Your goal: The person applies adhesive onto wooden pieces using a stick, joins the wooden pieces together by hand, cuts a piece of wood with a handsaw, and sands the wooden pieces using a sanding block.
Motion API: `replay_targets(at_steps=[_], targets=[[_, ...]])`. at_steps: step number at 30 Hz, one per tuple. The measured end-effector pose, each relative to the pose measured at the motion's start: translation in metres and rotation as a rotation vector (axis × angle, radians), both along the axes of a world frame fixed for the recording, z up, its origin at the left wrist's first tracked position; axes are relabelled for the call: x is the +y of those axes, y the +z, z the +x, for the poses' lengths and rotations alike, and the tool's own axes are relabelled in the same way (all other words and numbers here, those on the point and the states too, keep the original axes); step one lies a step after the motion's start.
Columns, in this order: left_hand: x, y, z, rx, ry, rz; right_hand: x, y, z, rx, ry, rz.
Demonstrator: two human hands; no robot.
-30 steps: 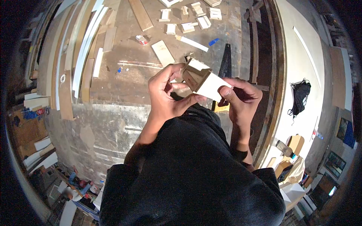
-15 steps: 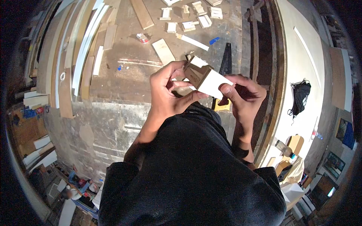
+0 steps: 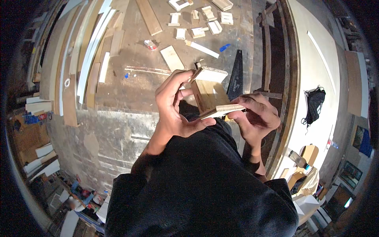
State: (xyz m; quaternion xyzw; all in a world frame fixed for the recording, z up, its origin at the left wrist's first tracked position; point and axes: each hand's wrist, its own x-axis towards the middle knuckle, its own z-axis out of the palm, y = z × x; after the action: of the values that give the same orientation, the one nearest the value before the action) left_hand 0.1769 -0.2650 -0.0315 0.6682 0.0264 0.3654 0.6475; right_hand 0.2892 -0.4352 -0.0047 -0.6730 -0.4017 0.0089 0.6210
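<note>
Both hands hold up a small wooden assembly (image 3: 211,93) in front of my dark shirt. Two pale end panels stand at opposite sides of a bare wood middle section, so it looks like a short channel. My left hand (image 3: 171,104) grips its left side, thumb along the lower panel and fingers behind the upper part. At the right end of the lower panel, my right hand (image 3: 258,114) pinches the corner between thumb and fingers. Just beyond them lies a handsaw (image 3: 236,75) with a dark blade, its yellow handle mostly hidden.
Several similar small wooden pieces (image 3: 214,27) lie at the far side of the worktable (image 3: 118,93). Long boards (image 3: 71,91) line the left. A small red-and-white can (image 3: 150,45) sits mid-table. On the white panel (image 3: 304,98) at right are a black cloth (image 3: 314,104) and a bottle (image 3: 297,158).
My hands have turned the wooden assembly, so its bare inner face now shows instead of the white outer panel. My right hand has moved slightly down along with it.
</note>
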Motion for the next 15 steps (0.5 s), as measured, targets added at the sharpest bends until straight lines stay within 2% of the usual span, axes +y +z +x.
replay_targets(at_steps=[3, 7, 9, 15], targets=[[0.001, -0.007, -0.001, -0.089, 0.019, 0.086, 0.001, -0.001, -0.002, -0.112, 0.016, 0.047], [-0.007, -0.009, 0.003, -0.25, 0.032, 0.035, -0.001, 0.006, -0.007, -0.147, 0.039, 0.071], [-0.011, -0.01, -0.003, -0.043, 0.025, -0.079, -0.001, 0.003, -0.011, -0.005, 0.055, 0.123], [-0.008, -0.014, -0.001, -0.098, -0.016, -0.057, -0.003, 0.004, -0.007, -0.099, 0.079, 0.068]])
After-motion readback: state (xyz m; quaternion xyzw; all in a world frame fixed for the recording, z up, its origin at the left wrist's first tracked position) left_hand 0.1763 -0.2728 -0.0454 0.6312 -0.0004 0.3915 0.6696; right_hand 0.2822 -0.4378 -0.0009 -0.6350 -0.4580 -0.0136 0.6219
